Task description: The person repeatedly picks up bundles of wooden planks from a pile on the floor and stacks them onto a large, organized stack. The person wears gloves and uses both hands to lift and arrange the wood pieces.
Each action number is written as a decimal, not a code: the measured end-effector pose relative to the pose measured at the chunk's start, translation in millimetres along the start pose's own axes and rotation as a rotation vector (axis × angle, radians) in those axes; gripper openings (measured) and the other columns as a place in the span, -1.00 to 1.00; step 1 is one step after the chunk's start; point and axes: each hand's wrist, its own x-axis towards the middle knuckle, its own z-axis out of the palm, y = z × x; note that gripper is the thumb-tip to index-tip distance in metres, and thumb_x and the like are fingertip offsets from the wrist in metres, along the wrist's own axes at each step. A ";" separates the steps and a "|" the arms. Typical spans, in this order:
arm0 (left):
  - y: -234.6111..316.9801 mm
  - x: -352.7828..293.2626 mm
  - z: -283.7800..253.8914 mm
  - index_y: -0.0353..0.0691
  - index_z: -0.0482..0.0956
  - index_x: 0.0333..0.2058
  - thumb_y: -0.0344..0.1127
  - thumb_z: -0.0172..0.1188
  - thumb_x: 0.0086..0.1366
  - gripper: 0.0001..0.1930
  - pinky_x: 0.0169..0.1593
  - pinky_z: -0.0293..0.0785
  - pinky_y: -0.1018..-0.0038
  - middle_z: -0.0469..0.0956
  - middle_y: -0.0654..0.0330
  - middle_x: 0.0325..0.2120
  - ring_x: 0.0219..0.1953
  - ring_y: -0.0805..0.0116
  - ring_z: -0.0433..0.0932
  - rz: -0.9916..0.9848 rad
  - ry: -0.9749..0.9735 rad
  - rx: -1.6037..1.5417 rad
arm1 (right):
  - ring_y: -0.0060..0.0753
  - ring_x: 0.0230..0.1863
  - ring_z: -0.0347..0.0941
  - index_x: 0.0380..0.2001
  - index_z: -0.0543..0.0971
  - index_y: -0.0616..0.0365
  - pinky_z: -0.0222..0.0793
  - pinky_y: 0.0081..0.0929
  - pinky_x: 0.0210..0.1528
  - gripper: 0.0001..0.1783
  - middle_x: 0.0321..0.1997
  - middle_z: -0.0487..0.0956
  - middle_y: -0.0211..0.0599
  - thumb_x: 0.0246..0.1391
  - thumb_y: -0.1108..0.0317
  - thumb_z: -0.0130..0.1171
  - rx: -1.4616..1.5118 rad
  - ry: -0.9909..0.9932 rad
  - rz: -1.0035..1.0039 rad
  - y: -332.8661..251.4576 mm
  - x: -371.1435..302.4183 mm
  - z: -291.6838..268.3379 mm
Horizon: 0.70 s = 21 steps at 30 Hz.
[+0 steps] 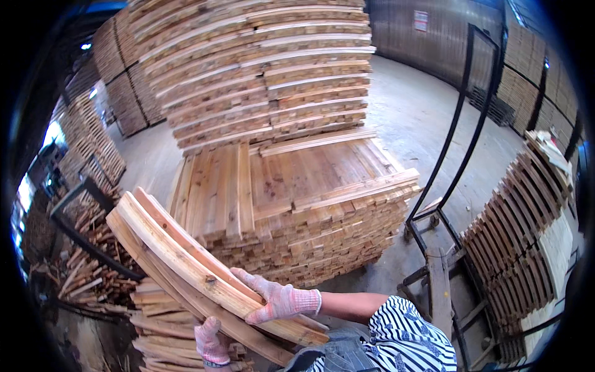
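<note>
A bundle of several long wooden boards (186, 257) slants across the lower left, its near end close to my body. My right hand (273, 299), in a pale knitted glove with pinkish patches, grips the boards from above near that end. My left hand (212, 341), gloved alike, is closed at their left side; its thumb shows while most of its fingers are hidden. Just beyond the bundle stands a waist-high stack of planks (310, 239). Its top layer has boards laid lengthwise on the left and others along the edges.
A tall stack of planks (266, 74) rises behind the lower one. To the right stand a black metal frame (462, 111) and a leaning column of stacked slats (511, 235). Loose wood pieces (87, 279) lie at left, near a dark bar frame (80, 229). More boards (158, 338) lie piled under the bundle.
</note>
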 end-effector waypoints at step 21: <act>-45.7 320.5 270.5 -0.25 0.54 0.10 -0.09 0.34 0.22 -0.47 0.19 0.46 0.35 0.57 0.15 0.02 0.03 0.26 0.55 -0.321 -0.417 0.102 | -0.03 0.13 0.51 0.43 0.20 -0.03 0.38 -0.25 0.21 0.02 0.14 0.54 0.12 -0.06 -0.03 0.42 -0.762 0.665 0.752 -82.3 -6.3 -349.7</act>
